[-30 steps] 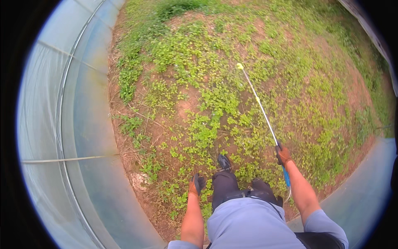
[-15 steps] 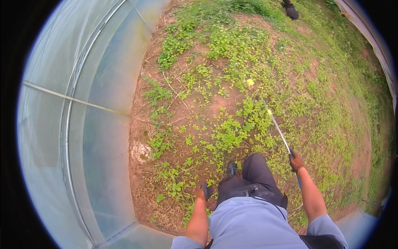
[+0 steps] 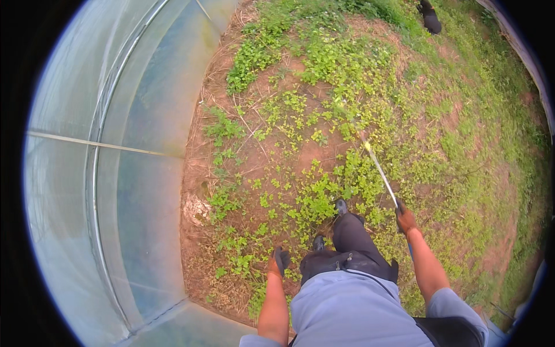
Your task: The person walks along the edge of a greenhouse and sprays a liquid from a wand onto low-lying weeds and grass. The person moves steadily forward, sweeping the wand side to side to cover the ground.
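My right hand (image 3: 406,217), in a dark and brown glove, is closed around a long, thin spray wand (image 3: 381,173). Its silver shaft slants ahead and to the left, low over the green weeds (image 3: 324,191). A yellow fitting (image 3: 367,147) sits partway along the shaft, a blue part shows below my grip, and the far tip blurs into the leaves. Beside my left hip hangs my left hand (image 3: 279,261), gloved alike, with loosely bent fingers and nothing visible in it.
A translucent plastic sheet wall (image 3: 150,214) with a curved metal pipe (image 3: 95,196) runs along the left. A pale lump (image 3: 196,209) lies on the soil near it. My shoes (image 3: 341,206) stand among the weeds. A dark object (image 3: 430,18) is at the far right.
My right shoe has come into view ahead of the left one. The wand's tip has swung a little leftward and away. My left hand has risen slightly; the whole view has shifted somewhat.
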Motion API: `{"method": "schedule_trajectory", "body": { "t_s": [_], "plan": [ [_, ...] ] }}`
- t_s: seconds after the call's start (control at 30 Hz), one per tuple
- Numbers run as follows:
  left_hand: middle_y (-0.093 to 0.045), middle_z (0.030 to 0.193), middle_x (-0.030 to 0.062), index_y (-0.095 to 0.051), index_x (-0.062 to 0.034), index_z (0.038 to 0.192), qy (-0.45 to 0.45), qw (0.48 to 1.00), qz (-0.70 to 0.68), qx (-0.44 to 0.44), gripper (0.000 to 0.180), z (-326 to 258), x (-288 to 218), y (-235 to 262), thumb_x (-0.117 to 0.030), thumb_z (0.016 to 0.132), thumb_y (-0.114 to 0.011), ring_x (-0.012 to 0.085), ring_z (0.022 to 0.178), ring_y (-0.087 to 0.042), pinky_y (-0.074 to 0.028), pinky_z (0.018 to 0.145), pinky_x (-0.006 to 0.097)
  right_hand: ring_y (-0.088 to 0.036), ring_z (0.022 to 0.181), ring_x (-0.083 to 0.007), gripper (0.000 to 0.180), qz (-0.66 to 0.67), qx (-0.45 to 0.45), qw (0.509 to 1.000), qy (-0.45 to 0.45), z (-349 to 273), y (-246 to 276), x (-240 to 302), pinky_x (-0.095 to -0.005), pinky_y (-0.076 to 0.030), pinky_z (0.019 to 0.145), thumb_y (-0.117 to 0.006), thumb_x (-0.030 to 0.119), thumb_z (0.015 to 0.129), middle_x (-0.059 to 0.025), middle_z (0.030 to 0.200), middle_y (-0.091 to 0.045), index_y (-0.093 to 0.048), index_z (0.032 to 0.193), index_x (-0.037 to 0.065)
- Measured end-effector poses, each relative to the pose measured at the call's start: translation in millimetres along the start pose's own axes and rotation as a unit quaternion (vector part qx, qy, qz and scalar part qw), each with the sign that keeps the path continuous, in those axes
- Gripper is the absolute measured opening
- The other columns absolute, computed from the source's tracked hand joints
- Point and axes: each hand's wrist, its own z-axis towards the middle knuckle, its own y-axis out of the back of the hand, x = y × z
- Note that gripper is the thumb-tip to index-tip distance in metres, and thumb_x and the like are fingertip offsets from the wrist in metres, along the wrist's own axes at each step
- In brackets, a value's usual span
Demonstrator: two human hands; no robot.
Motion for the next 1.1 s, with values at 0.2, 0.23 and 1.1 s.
{"method": "schedule_trajectory", "body": {
  "t_s": [0.2, 0.23, 1.1],
  "plan": [
    [-0.063, 0.106, 0.0157, -0.047, -0.0037, 0.127, -0.012, 0.998, 0.066, -0.021, 0.053, -13, -52, -71, -0.041, 0.089, -0.054, 0.0250, 0.090, -0.062, -0.052, 0.075, 0.035, -0.059, 0.088, -0.0457, 0.039, 0.098, 0.032, 0.990, -0.097, 105, 41, 60, -0.0519, -0.047, 0.075, -0.046, 0.025, 0.090, -0.0276, 0.095, -0.061, -0.051, 0.128, 0.022],
    [-0.063, 0.106, 0.0157, -0.047, -0.0041, 0.126, -0.026, 0.996, 0.086, -0.001, 0.052, -10, -71, -96, -0.040, 0.090, -0.055, 0.0248, 0.090, -0.062, -0.052, 0.075, 0.035, -0.061, 0.061, -0.0335, 0.039, -0.003, -0.040, 0.999, 0.017, 124, 37, 27, -0.0431, -0.050, 0.059, -0.047, 0.026, 0.091, -0.0212, 0.081, -0.061, -0.050, 0.129, 0.023],
    [-0.064, 0.102, 0.0155, -0.053, -0.0041, 0.117, -0.034, 0.987, -0.138, -0.074, 0.050, 91, -165, -13, -0.045, 0.088, -0.055, 0.0258, 0.088, -0.063, -0.053, 0.072, 0.037, -0.057, 0.095, -0.0442, 0.038, -0.191, 0.194, 0.941, 0.200, 189, -30, 356, -0.0509, -0.046, 0.081, -0.044, 0.027, 0.091, -0.0262, 0.102, -0.061, -0.051, 0.129, 0.025]
  ]
}}
